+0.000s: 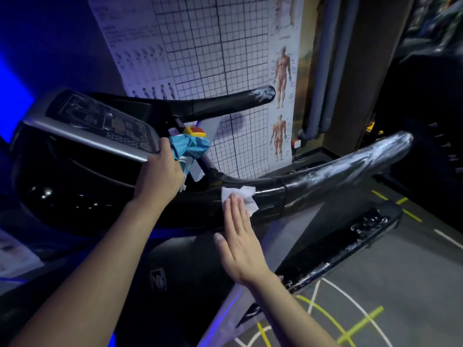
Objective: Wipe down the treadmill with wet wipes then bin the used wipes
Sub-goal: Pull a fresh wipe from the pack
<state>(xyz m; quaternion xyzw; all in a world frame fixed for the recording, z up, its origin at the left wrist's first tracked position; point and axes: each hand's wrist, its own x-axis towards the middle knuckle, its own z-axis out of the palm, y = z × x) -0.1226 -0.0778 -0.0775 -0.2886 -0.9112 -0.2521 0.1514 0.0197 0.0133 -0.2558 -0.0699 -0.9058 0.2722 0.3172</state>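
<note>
The black treadmill fills the view, with its grey console (pixel 97 126) at the left and a long right handrail (pixel 333 174) streaked with wet marks. My right hand (pixel 240 236) lies flat with fingers together, pressing a white wet wipe (pixel 240 196) against the handrail's near end. My left hand (pixel 160 176) grips a blue wet-wipe pack (pixel 190 149) beside the console's right edge. A second black handrail (pixel 233 101) reaches out behind the console.
A gridded wall poster with anatomy figures (pixel 280 78) hangs behind the treadmill. Grey pipes (pixel 325 71) run down a pillar at the right. The treadmill's side rail (pixel 350 244) runs over a grey floor with white and yellow lines (pixel 350 321). No bin is in view.
</note>
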